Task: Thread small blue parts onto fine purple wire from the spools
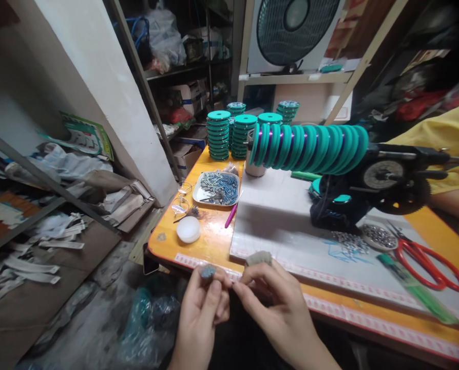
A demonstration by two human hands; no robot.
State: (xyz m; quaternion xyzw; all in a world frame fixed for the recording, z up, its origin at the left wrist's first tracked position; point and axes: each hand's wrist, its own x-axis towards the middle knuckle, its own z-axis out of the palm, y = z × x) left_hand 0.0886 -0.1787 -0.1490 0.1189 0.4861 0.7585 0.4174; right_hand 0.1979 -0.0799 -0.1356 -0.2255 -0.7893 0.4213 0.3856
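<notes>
My left hand (pixel 206 303) is closed in front of the table's near edge. A small blue-grey tuft or wrap (pixel 208 271) shows at its index finger; which of these it is, I cannot tell. My right hand (pixel 278 300) pinches thumb to fingertip right beside the left fingertips. Whatever lies between the two hands is too small to make out. On a finger of the right hand sits a beige-grey cover (pixel 258 258). Just beyond the hands, the orange table (pixel 166 226) holds a round white translucent lump or cup (pixel 188 229) and a purple pen-like tool (pixel 231 216).
A white tray (pixel 197 198) holds many small blue and silver pieces. Teal spools (pixel 310 146) line the shaft of a black winding machine (pixel 335 210), with stacked spools (pixel 218 136) behind. Red scissors (pixel 429 264) lie right, near a dish of metal bits (pixel 379 236). Someone's yellow sleeve (pixel 437 133) shows.
</notes>
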